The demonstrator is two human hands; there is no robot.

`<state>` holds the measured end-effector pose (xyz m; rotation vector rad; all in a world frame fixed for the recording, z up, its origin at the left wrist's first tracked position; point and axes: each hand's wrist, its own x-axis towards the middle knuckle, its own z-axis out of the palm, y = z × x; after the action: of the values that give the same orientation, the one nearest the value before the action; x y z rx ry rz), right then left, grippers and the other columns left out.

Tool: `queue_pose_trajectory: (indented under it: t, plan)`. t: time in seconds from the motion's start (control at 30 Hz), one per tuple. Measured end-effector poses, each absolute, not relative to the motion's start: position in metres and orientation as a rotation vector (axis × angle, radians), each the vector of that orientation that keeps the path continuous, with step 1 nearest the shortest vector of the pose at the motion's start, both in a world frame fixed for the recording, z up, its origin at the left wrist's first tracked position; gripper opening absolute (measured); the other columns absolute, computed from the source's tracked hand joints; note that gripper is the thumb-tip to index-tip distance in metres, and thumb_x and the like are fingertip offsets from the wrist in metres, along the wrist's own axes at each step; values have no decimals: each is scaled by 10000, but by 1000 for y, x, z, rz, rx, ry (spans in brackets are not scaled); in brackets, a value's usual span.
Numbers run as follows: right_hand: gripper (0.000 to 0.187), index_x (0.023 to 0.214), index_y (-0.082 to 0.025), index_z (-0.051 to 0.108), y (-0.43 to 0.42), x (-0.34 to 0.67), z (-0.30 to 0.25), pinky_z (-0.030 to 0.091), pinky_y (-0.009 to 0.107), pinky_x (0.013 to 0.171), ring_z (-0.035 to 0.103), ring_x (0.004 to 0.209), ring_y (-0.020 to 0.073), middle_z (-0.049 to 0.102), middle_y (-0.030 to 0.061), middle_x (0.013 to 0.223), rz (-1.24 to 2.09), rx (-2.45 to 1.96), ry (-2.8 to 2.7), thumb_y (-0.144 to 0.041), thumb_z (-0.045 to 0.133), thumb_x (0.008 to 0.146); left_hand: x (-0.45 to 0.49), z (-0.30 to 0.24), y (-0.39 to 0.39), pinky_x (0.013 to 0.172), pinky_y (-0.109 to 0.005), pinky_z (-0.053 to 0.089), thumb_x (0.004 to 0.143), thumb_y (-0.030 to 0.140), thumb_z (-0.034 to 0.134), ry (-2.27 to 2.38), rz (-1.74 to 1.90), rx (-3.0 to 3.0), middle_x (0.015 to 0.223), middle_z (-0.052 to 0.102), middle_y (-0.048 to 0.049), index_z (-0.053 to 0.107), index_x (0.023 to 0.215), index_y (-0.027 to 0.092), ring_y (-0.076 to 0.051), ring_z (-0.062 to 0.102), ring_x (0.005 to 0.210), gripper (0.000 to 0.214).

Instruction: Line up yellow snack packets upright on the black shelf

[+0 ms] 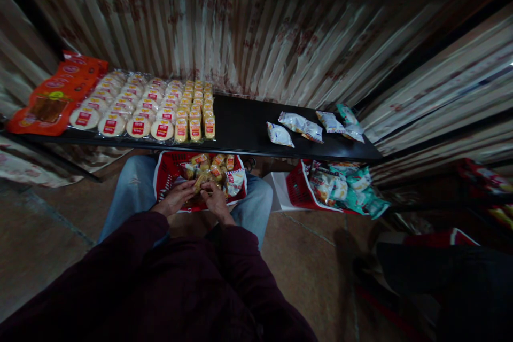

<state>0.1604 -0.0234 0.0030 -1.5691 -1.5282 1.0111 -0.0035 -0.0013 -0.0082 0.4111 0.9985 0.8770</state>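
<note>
Between my knees rests a red basket [170, 166] with small yellow wrapped snack packs [218, 160] and a white packet [234, 181] in it. Over its near side, my left hand [179, 196] and my right hand [215, 199] come together. The fingers of both are closed on a yellow snack pack [203, 180], whose lower part they hide. Whether more than one pack is held there, I cannot tell. Beyond the basket, rows of the same yellow packs [195, 123] stand on the black shelf [240, 123].
Round white wrapped cakes [138, 126] and an orange bag [60, 93] lie at the shelf's left. Several silver-white packets [300, 125] lie to the right. A second red basket [296, 188] holds green and white packets [340, 187]. At lower right shows a person's dark-clothed leg [433, 272].
</note>
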Motion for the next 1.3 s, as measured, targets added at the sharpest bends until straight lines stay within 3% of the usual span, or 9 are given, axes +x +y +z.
queue_pose_trajectory:
  t: [0.3,0.63,1.3]
  plan:
    - [254,971,-259,641,-26,159,10,484,361,929,641,980,186,705,7,1004,951,-1536,-1685,-136,494,804,-4,-10,1,774,-252,496,677,54,714,1049,867,339,826,707,-27,667,895,156,-112,652,725,245]
    - [226,956,-237,657,-25,157,5,511,331,886,658,943,179,708,26,990,933,-1526,-1628,-167,472,846,-1,5,5,834,-322,566,855,74,476,1015,897,124,816,706,-84,614,874,119,-163,688,804,146]
    - [319,1088,-229,662,-25,157,-4,514,348,918,661,957,174,708,34,1066,947,-1553,-1636,-162,523,809,-1,4,3,701,-285,580,857,59,483,1049,852,181,777,702,-64,570,953,134,-154,696,688,149]
